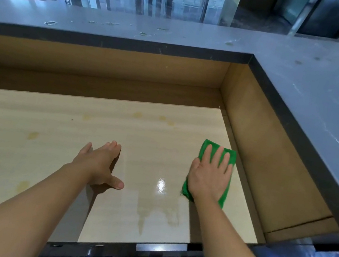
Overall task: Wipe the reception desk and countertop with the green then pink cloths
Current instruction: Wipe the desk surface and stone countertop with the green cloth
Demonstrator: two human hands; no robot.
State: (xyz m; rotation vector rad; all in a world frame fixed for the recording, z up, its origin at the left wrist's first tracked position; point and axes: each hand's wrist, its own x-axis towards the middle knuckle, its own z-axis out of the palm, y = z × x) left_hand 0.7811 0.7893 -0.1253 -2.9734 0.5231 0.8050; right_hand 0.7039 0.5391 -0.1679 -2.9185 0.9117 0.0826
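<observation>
Desk point(69, 131): green cloth point(208, 145) beneath right grip point(209, 180)

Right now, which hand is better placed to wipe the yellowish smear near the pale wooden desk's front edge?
Right: the right hand presses the folded green cloth on the desk, beyond the smear; the left hand holds nothing.

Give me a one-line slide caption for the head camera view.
Right hand presses a green cloth flat on the stained wooden desk, left hand open beside it.
</observation>
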